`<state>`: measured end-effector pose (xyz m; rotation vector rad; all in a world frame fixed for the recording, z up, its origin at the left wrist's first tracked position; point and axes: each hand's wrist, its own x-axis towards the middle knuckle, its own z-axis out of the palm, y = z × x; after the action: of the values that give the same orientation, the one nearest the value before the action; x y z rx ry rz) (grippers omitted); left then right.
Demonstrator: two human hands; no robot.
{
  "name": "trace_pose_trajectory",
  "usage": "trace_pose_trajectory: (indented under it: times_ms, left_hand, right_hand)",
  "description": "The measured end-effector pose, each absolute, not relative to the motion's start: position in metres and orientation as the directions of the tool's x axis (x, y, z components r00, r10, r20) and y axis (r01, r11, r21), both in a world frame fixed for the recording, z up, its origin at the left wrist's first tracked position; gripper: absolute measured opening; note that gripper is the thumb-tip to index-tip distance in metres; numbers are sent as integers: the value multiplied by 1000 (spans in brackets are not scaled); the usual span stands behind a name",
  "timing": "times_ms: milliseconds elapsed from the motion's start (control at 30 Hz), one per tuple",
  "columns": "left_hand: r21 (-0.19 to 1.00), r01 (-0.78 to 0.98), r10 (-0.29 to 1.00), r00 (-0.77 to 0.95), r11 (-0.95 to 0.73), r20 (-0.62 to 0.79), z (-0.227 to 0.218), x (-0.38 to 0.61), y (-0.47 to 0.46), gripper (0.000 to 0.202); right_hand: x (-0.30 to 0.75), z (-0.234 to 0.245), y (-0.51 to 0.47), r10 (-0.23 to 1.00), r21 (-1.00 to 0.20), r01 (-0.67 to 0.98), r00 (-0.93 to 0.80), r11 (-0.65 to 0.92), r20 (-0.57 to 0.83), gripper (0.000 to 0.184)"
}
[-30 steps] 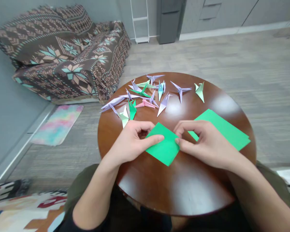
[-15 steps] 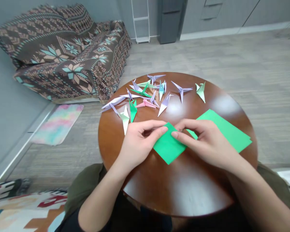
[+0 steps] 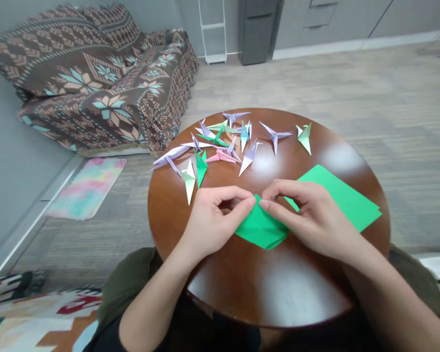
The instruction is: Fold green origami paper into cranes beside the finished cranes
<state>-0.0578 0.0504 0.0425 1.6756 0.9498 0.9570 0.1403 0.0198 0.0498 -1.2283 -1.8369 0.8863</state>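
Glossy round counter [image 3: 227, 278] carrying paper cranes [image 3: 222, 156] toward far edge, green sheets [image 3: 344, 198] near right edge; above middle, left hand [image 3: 216, 217] and right hand [image 3: 311, 215] pinching folded green paper [image 3: 262, 227] near far corner, each grip closed narrowly.

This looks like a home living area, with a blanket-draped sofa [image 3: 110, 93] and tie-dye mat [image 3: 88, 188]

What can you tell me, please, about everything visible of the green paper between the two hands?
The green paper looks thin and bright, apparently folded: a crease crosses its face and layers show at its near right edge. The fingers of the left hand and right hand pinch it beside its far corner, over the brown table; whether it touches the table is unclear.
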Motion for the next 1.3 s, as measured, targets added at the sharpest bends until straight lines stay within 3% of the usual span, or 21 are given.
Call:
trace_pose_trajectory:
  times_ms: [367,533,667,767,900,1000,1167,1300]
  left_hand:
    - [959,124,870,463,-253,170,42,-61,56,24]
    - [952,215,815,577,-218,56,41,-66,59,18]
    - [974,145,857,510,-174,77,35,-66,62,14]
    - [988,76,871,485,-137,84,31,-66,64,12]
    - [985,148,819,574,-92,-10,33,-65,61,9]
    - [969,211,788,615,-128,-29,36,-63,58,9]
    - [985,170,769,627,24,-127,31,-60,56,13]
    - [984,170,781,608,48,-143,27,-61,57,15]
  right_hand:
    - [141,50,19,937,-846,448,-311,290,156,18]
    - [144,49,22,961,-881,403,-217,247,170,18]
    - [147,47,25,977,-924,329,-144,196,156,4]
    - [148,43,28,984,-946,272,-76,174,159,17]
    - [147,40,28,973,-946,240,11,220,229,20]
    - [143,40,27,967,-937,243,-14,252,256,22]
    - [137,42,22,961,-930,241,-62,278,271,21]
    - [136,45,20,969,-909,337,-60,245,239,19]
